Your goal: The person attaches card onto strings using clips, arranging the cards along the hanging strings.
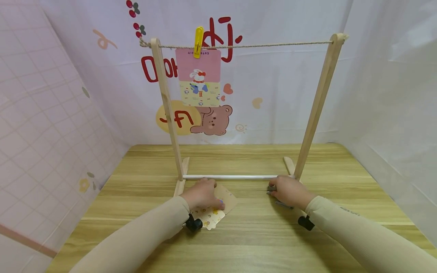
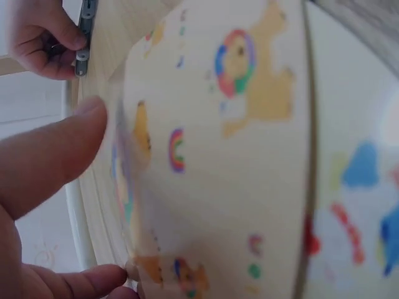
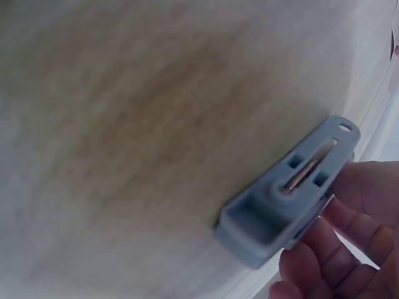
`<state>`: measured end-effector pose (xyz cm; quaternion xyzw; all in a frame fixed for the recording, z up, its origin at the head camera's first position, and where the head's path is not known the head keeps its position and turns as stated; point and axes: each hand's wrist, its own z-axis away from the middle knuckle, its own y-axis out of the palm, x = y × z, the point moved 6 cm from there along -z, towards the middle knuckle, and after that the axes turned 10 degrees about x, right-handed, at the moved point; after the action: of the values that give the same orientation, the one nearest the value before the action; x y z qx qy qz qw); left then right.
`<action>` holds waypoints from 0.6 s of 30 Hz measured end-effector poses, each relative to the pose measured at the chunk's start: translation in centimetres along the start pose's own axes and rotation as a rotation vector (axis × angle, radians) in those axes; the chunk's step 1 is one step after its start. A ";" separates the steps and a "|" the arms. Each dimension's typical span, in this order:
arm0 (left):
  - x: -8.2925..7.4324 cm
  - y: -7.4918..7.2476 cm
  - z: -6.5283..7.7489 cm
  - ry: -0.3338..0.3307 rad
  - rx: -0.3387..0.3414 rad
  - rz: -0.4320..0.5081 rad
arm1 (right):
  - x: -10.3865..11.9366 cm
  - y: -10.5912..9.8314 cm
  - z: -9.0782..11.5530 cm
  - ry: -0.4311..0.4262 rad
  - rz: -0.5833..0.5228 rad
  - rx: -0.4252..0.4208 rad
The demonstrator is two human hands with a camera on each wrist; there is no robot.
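Observation:
Patterned cards lie on the table under my left hand. In the left wrist view a cream card with dogs and rainbows stands close up; my thumb is apart from its edge and my fingertips are right at it. My right hand pinches a grey clothespin low over the table. Another grey clothespin lies just below that hand. In the right wrist view a grey clothespin shows large, with the fingers beside it.
A wooden frame stands on the table, with a white crossbar low down and a rope across the top. A yellow clothespin holds a pink and yellow card on the rope. White printed cloth hangs behind.

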<state>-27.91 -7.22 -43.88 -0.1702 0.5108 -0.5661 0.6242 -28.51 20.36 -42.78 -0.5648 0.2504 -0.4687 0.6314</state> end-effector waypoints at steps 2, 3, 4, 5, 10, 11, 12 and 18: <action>-0.1 0.0 -0.1 -0.013 -0.012 -0.019 | 0.1 0.0 0.0 -0.003 0.002 0.001; -0.1 0.0 -0.1 -0.020 -0.019 -0.025 | 0.1 0.0 0.0 -0.002 0.000 0.003; -0.2 0.1 -0.2 -0.025 -0.025 -0.029 | 0.1 -0.1 0.0 -0.002 0.001 0.003; -0.3 0.1 -0.2 -0.029 -0.028 -0.031 | 0.2 -0.1 0.0 -0.003 0.002 0.003; -0.5 0.2 -0.4 -0.039 -0.024 0.008 | 0.3 -0.2 0.1 -0.004 0.000 0.001; -0.4 0.3 -0.5 -0.042 -0.021 0.020 | 0.3 -0.2 0.1 -0.006 0.000 -0.001; -0.4 0.3 -0.6 -0.044 -0.019 0.033 | 0.4 -0.2 0.1 -0.008 0.001 -0.003; -0.4 0.2 -0.6 -0.040 -0.017 0.083 | 0.4 -0.2 0.2 -0.010 -0.003 -0.010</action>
<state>-28.26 -6.62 -44.12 -0.1656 0.5096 -0.5320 0.6557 -28.26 20.07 -42.42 -0.5708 0.2486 -0.4655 0.6290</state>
